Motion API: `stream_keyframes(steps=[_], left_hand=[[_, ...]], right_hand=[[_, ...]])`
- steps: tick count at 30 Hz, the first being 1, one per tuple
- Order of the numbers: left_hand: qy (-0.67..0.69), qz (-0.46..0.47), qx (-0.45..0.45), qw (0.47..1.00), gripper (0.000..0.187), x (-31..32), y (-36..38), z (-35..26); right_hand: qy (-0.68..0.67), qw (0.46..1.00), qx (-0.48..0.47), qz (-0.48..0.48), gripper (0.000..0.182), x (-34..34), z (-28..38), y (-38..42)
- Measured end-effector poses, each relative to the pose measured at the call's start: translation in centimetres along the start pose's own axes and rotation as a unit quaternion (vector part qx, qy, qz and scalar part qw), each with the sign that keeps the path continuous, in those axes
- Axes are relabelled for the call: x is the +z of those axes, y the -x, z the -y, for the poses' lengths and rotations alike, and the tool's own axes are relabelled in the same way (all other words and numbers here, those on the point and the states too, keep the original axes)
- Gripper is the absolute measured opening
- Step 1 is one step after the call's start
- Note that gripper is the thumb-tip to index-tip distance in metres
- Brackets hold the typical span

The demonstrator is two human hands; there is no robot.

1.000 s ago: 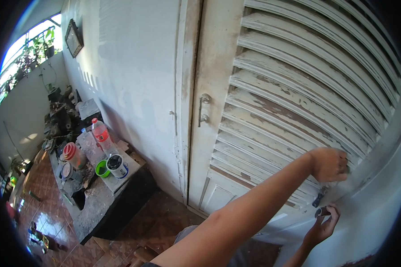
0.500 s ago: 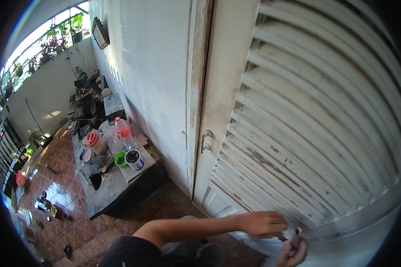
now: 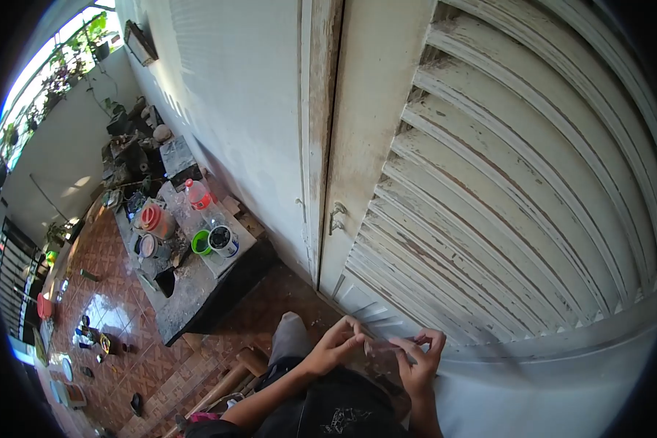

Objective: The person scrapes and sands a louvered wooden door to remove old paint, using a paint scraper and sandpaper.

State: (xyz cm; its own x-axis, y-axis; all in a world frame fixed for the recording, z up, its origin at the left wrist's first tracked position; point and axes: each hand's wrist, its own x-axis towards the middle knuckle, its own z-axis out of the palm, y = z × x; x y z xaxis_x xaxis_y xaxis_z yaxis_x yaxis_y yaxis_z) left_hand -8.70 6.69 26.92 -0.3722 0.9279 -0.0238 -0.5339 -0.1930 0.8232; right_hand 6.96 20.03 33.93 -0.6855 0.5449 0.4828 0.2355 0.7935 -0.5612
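Crouched by the louvred door (image 3: 504, 212), both hands pinch a small sheet, perhaps sandpaper (image 3: 382, 350), between them, left hand (image 3: 336, 343) and right hand (image 3: 420, 358) fingers closed on its edges, and I reckon it could tear or drop if they tug apart.

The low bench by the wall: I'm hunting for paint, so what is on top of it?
On the low bench stand a red-capped bottle, a dark-filled can, a green cup and a red-lidded tub. The clutter behind is too jumbled to name; contents stay hidden.
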Motion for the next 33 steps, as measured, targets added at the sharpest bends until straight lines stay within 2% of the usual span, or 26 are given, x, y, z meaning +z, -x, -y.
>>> stream_keyframes(steps=[2,4,6,7,8,10,11,12,13,14,16,17,21,23,26,28,30,31,33], left_hand=[[-0.010,0.039,-0.046,0.998,0.022,-0.9,-1.1,-1.6],[-0.024,0.083,-0.078,0.993,0.025,-1.9,-2.2,-2.6],[-0.050,0.149,-0.122,0.980,0.034,-2.8,-3.1,-3.4],[-0.074,0.152,-0.169,0.971,0.037,-3.4,-3.5,-4.0],[-0.073,0.167,-0.178,0.967,0.037,-4.2,-4.0,-4.6],[-0.103,0.252,-0.134,0.953,0.036,-5.8,-5.3,-6.1],[-0.101,0.265,-0.142,0.948,0.036,-6.6,-5.8,-7.2],[-0.117,0.256,-0.135,0.950,0.034,-7.1,-6.1,-8.6],[-0.130,0.246,-0.127,0.952,0.032,-7.7,-6.3,-9.5],[-0.127,0.257,-0.132,0.949,0.032,-8.5,-6.7,-9.8],[-0.157,0.229,-0.115,0.954,0.029,-9.8,-7.3,-10.5],[-0.161,0.219,-0.158,0.949,0.024,-10.4,-7.4,-11.0],[-0.173,0.237,-0.122,0.948,0.018,-10.2,-8.3,-11.0],[-0.198,0.236,-0.073,0.949,0.013,-9.3,-8.8,-10.9],[-0.229,0.273,-0.085,0.931,0.013,-8.2,-9.4,-11.0],[-0.177,0.299,-0.119,0.930,0.015,-8.4,-9.5,-10.2],[-0.154,0.347,-0.160,0.911,0.015,-9.6,-10.7,-10.7],[-0.169,0.366,-0.177,0.898,0.015,-10.0,-11.3,-11.4],[-0.083,0.415,-0.220,0.879,0.014,-10.6,-12.4,-13.2]], right_hand=[[0.012,0.999,0.051,0.001,0.031,0.6,0.7,-0.3],[0.028,0.999,0.006,-0.034,0.035,1.7,0.9,-1.0],[0.042,0.998,0.024,-0.049,0.037,3.0,1.5,-2.0],[0.025,0.997,0.035,-0.068,0.039,3.8,2.0,-2.7],[0.008,0.995,0.046,-0.088,0.041,4.6,2.6,-3.4],[0.029,0.992,0.071,-0.099,0.043,6.1,4.2,-4.7],[-0.019,0.988,0.120,-0.093,0.044,7.3,4.8,-5.0],[-0.068,0.979,0.169,-0.088,0.044,8.5,5.3,-5.3],[-0.040,0.987,0.125,-0.090,0.039,9.6,5.5,-5.6],[-0.032,0.986,0.133,-0.095,0.039,10.9,5.5,-5.5],[-0.133,0.966,0.142,-0.171,0.047,13.5,6.5,-5.3],[-0.337,0.898,0.187,-0.214,0.047,14.4,7.7,-5.3],[-0.353,0.864,0.244,-0.263,0.051,16.1,9.3,-6.5],[-0.326,0.869,0.255,-0.272,0.050,15.9,9.0,-6.2],[-0.229,0.895,0.265,-0.276,0.045,14.5,8.7,-6.6],[-0.115,0.915,0.210,-0.324,0.042,14.0,7.5,-7.5],[-0.188,0.872,0.305,-0.332,0.040,11.5,9.5,-8.5],[-0.191,0.857,0.317,-0.359,0.040,11.3,9.7,-9.4],[-0.041,0.896,0.189,-0.400,0.040,11.4,9.8,-10.8]])
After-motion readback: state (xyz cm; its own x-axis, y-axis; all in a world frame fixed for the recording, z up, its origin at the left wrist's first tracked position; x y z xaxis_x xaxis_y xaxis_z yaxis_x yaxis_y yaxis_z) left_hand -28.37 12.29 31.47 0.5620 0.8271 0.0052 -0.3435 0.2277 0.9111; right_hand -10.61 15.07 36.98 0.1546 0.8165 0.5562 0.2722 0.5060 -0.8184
